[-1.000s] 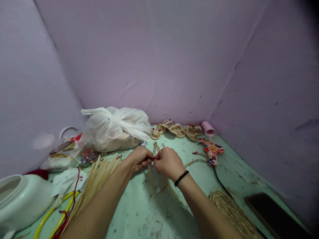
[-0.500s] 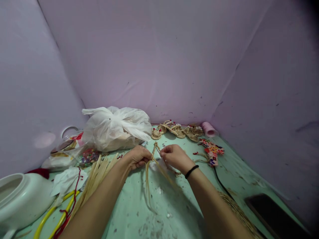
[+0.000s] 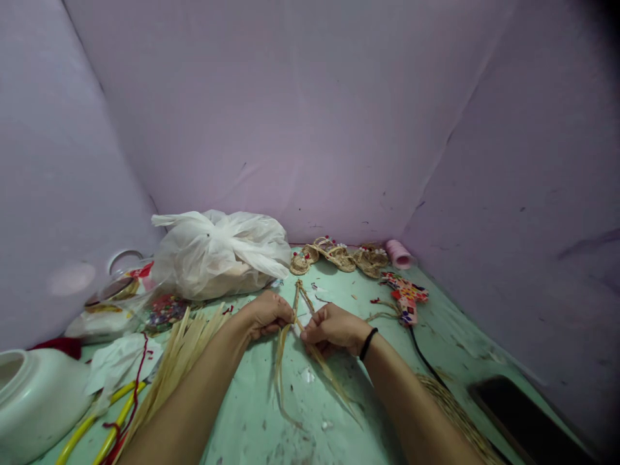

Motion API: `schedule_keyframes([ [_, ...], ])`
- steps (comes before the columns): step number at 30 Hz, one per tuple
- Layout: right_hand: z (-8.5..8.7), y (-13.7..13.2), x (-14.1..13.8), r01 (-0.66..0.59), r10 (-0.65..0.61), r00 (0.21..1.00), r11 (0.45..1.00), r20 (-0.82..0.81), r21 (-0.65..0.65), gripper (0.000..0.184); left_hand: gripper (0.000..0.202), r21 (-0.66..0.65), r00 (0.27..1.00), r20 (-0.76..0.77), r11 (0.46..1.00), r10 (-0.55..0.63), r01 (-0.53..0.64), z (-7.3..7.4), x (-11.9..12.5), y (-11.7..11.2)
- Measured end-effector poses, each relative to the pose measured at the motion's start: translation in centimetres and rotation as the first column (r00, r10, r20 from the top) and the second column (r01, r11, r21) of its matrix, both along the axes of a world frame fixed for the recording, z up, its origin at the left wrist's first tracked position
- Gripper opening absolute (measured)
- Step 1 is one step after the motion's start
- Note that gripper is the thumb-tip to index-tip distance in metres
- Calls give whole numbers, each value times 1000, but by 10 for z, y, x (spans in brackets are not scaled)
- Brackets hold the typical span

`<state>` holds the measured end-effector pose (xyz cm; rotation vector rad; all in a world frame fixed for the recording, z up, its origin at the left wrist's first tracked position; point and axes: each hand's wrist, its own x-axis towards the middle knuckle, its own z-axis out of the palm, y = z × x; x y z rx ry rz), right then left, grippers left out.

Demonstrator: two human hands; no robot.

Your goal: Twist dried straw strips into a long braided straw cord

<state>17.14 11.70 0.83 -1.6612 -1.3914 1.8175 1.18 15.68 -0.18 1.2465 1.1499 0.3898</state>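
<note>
Pale tan straw strands (image 3: 279, 368), partly plaited into a thin cord, are pinched between both hands above the pale green counter (image 3: 290, 433). The left hand (image 3: 264, 314) has its grip closed on them from the left. The right hand (image 3: 334, 328), wearing a black wristband (image 3: 368, 343), has its grip closed on them just beside it. The plaited end points away from the person, and the loose ends trail back onto the counter. A knotted white plastic bag (image 3: 223, 252) sits behind the left hand.
</note>
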Motion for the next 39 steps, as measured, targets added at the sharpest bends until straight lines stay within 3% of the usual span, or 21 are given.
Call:
schedule_keyframes([
  [21, 5, 0, 3, -76, 77, 997, 997, 24, -18, 18, 11, 3, 1000, 12, 1000, 13, -13, -1, 2, 0],
  [27, 5, 0, 9, -146, 146, 989, 989, -33, 0, 9, 12, 11, 1000, 18, 1000, 4, -4, 1, 1, -1],
  [39, 5, -55, 18, 167, -177, 980, 980, -94, -109, 7, 16, -4, 999, 16, 1000, -28, 28, 3, -1, -1],
])
